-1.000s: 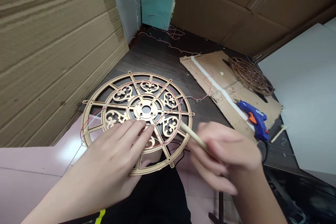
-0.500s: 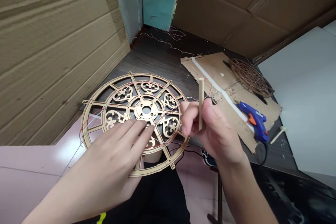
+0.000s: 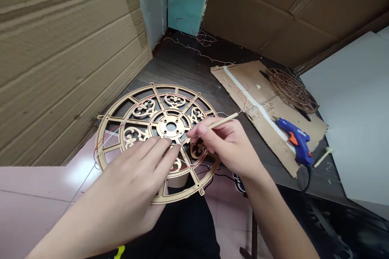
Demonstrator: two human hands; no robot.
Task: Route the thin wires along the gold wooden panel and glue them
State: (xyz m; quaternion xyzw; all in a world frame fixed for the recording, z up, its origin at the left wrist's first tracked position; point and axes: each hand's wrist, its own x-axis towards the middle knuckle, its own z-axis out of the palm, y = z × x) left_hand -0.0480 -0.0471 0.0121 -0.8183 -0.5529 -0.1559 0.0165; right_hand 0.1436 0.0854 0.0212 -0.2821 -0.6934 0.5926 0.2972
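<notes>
Laser-cut fretwork wheel (image 3: 170, 126), strung with red wire (image 3: 105, 134), lies at the near corner of the surface (image 3: 182, 68), overhanging its edge, held down by open, flat fingers of the left hand (image 3: 130, 174). A dowel (image 3: 223, 121) is pinched in the right hand (image 3: 226, 145). Wiring appears in hand; continued steadying of the wheel is called for.

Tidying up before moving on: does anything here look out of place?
Yes: a thin red wire loops loosely across the gold fretwork wheel and straggles over the dark tabletop to the back corner, looking untidy and easy to snag.
</notes>
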